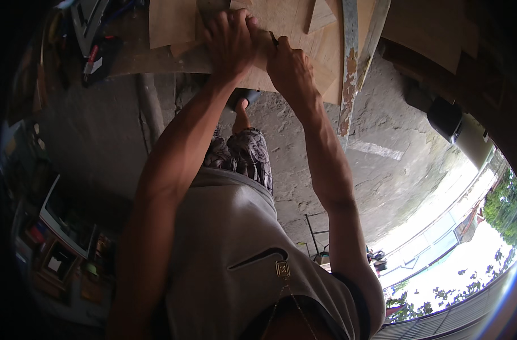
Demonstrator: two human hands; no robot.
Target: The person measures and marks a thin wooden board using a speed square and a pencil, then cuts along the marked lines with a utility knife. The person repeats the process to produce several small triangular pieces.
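Note:
My left hand [230, 42] lies on the pale wooden boards at the top of the head view, its fingers spread and pressing down. Close to its right, my right hand [292, 65] is closed in a fist. A small dark tip shows by its thumb, but what the fist holds is mostly hidden. Under and around both hands are thin wooden boards [281, 20] on a worktable. A small wood offcut [321, 17] rests on them to the right.
A long strip with peeling paint [349, 68] runs along the boards' right side. At the far left lies a red-handled tool [93, 54]. Another brown sheet [173, 22] lies left of my left hand. Below is a rough concrete floor [292, 153].

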